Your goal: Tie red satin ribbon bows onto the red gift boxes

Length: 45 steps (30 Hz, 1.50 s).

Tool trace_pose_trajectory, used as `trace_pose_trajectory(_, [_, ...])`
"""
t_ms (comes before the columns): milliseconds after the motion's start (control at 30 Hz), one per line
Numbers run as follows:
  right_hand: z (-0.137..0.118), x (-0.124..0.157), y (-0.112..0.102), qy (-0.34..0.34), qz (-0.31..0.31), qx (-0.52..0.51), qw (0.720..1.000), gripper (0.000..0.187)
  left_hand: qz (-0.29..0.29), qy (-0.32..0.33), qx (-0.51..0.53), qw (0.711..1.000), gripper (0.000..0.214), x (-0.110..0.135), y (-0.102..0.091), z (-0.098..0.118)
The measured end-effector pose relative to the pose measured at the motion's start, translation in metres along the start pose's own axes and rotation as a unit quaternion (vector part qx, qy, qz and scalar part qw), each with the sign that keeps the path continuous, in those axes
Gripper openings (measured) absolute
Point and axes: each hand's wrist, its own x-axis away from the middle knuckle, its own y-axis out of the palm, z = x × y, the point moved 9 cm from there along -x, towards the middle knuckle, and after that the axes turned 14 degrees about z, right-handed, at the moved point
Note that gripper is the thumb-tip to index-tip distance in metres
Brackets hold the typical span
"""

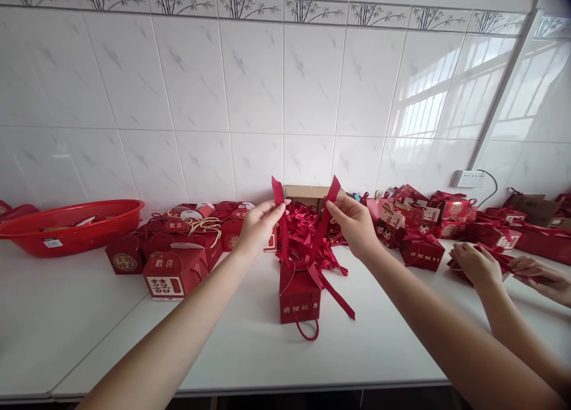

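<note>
- ribbon (317, 243): deep red, plain; slight sheen
- small box (298, 297): dark red; gold characters across the front; red cord loop at its base
- ribbon heap (307, 222): same red, unpatterned
- boxes at left (172, 276): red; white label panels with red characters; one has a round gold emblem
- basin (66, 228): bright red, plain
- bag (387, 218): pink; small cartoon figures in red and black
- cardboard box (303, 192): plain brown
- table (223, 350): white, no pattern
- wall tiles (250, 100): glossy white; faint grey veining
- border strip (312, 10): dark bamboo sprigs on a pale ground, repeated tile to tile
</note>
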Motion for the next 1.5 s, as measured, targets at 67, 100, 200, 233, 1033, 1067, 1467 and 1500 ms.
trace_pose_trajectory(67, [-0.006, -0.002, 0.0, -0.004, 0.002, -0.001, 1.0, 0.027, -0.004, 0.002, -0.001, 1.0, 0.036, 0.001, 0.003, 0.002])
trace_pose_trajectory(100, [-0.007, -0.003, 0.0, -0.004, 0.005, 0.005, 1.0, 0.027, -0.008, 0.002, 0.0, 1.0, 0.036, 0.002, 0.005, 0.003])
trace_pose_trajectory(200, [-0.01, -0.005, 0.001, -0.005, 0.003, 0.015, 1.0, 0.028, -0.018, 0.006, 0.007, 1.0, 0.038, 0.003, 0.009, 0.005])
trace_pose_trajectory(233, [-0.01, -0.006, 0.002, -0.003, -0.001, 0.013, 1.0, 0.028, -0.02, 0.01, 0.006, 1.0, 0.038, 0.003, 0.009, 0.005])
trace_pose_trajectory(1033, [-0.009, 0.001, 0.046, 0.072, -0.121, -0.054, 0.989, 0.014, -0.067, 0.087, -0.095, 0.989, 0.035, 0.009, 0.035, 0.019])
trace_pose_trajectory(1067, [-0.01, 0.003, 0.049, 0.064, -0.14, -0.048, 0.987, 0.013, -0.075, 0.09, -0.108, 0.987, 0.034, 0.009, 0.036, 0.019])
trace_pose_trajectory(1467, [-0.009, 0.014, 0.051, -0.011, -0.225, 0.026, 0.974, 0.026, -0.135, -0.105, -0.042, 0.984, 0.02, 0.007, 0.03, -0.015])
trace_pose_trajectory(1500, [-0.011, 0.016, 0.051, -0.048, -0.239, 0.053, 0.968, 0.025, -0.142, -0.118, -0.033, 0.982, 0.024, 0.006, 0.029, -0.017])
